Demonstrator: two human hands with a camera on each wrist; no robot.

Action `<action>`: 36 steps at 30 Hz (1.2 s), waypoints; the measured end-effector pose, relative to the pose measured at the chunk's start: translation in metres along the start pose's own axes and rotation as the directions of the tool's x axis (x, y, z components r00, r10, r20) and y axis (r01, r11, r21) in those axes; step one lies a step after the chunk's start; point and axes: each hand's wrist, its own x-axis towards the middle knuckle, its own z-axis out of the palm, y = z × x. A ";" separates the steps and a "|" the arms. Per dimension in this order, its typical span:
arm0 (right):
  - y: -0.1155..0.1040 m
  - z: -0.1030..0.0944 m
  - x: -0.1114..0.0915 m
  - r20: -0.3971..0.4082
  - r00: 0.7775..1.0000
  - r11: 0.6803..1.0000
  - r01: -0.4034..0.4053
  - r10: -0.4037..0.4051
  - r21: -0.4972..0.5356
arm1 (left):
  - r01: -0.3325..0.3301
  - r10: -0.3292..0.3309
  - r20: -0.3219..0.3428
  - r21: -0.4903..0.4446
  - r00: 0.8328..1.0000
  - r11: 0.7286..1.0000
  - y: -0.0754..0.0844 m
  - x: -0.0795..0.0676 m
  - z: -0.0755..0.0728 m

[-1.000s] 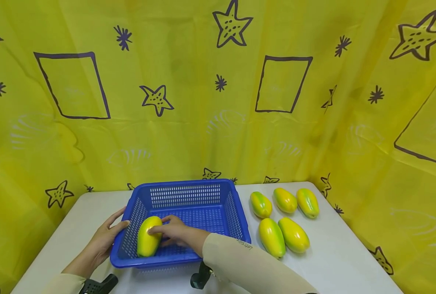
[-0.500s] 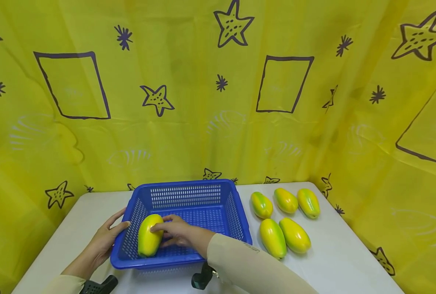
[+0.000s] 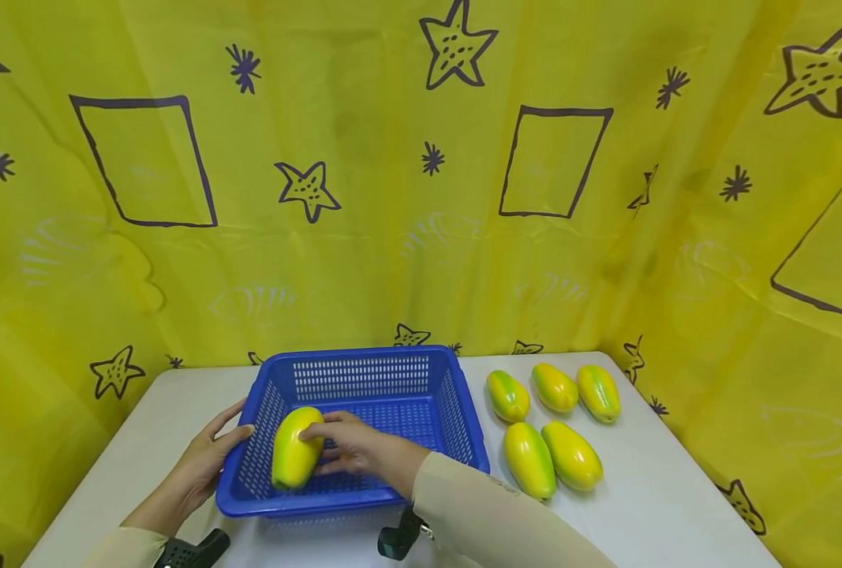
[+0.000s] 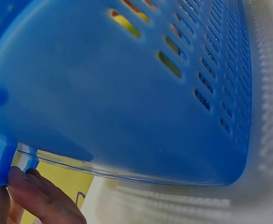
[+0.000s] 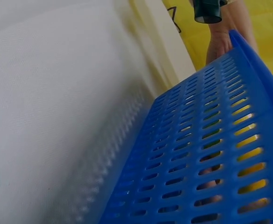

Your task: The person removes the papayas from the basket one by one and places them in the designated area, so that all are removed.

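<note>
A yellow-green papaya [image 3: 295, 454] is inside the blue plastic basket [image 3: 307, 505], near its left wall. My right hand [image 3: 355, 446] grips the fruit from its right side, thumb on top. On the left, my left hand [image 3: 203, 461] holds the basket's rim, with the thumb over the edge. In the left wrist view, fingers [image 4: 47, 198] of that hand are at the basket's rim, beside its smooth corner. The right wrist view shows mostly the slotted front wall [image 5: 183, 144], with yellow showing through the slots; my right hand is largely hidden behind it.
Several more papayas [image 3: 572, 456] lie on the white table [image 3: 662, 489] to the right of the basket, in two loose rows. A yellow curtain [image 3: 364, 268] with dark starfish drawings hangs close behind the table and along its sides.
My right hand has moved the papaya slightly up and to the right inside the basket. The left hand keeps its hold on the rim.
</note>
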 end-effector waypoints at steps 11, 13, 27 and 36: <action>-0.006 -0.018 -0.010 0.022 1.000 1.000 0.018 -0.018 -0.025 | 0.003 -0.003 -0.006 -0.003 1.000 1.000 0.000 0.000 0.001; -0.008 -0.022 -0.012 0.027 0.999 0.999 0.018 -0.018 -0.026 | 0.004 -0.004 -0.005 -0.006 1.000 1.000 0.001 -0.001 0.001; -0.025 -0.061 -0.031 0.023 0.999 0.999 0.023 -0.022 -0.024 | 0.004 -0.004 -0.001 0.013 1.000 1.000 0.002 0.000 0.000; -0.034 -0.088 -0.049 0.014 1.000 0.996 0.015 -0.014 -0.091 | 0.009 -0.010 0.021 0.030 1.000 1.000 0.005 -0.002 -0.005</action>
